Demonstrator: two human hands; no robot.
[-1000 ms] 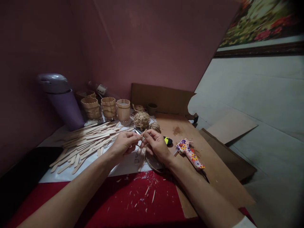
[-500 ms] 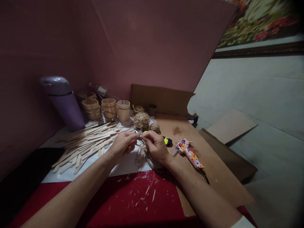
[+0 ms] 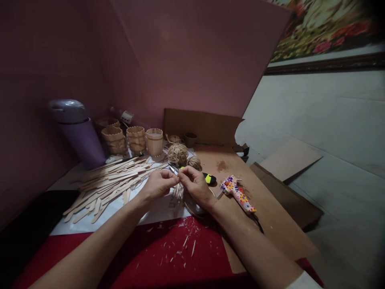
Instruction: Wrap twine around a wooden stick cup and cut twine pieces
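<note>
Fingertip to fingertip over the white sheet, my left hand (image 3: 159,184) and my right hand (image 3: 197,186) are both closed in a pinch. Whatever they hold between them is too small to make out. Pale thin strands (image 3: 179,192) show just below the fingertips; I cannot tell if they are held. Behind the hands lie a large ball of twine (image 3: 177,155) and a smaller twine ball (image 3: 194,163). Scissors with a black and yellow handle (image 3: 209,178) lie partly hidden behind my right hand, which also covers part of a ring-like loop (image 3: 192,208).
Many flat wooden sticks (image 3: 111,186) spread at left, before a purple flask (image 3: 82,138) and several stick-covered cups (image 3: 154,142). A small brown pot (image 3: 190,139) stands behind the twine. A flower-patterned glue gun (image 3: 239,193) rests on cardboard (image 3: 270,224). Shavings dot the red cloth (image 3: 168,257).
My hands stay pinched together, with the left fingers drawn in a little closer. The whole view has shifted slightly, and more of the scissor blades shows behind the fingertips.
</note>
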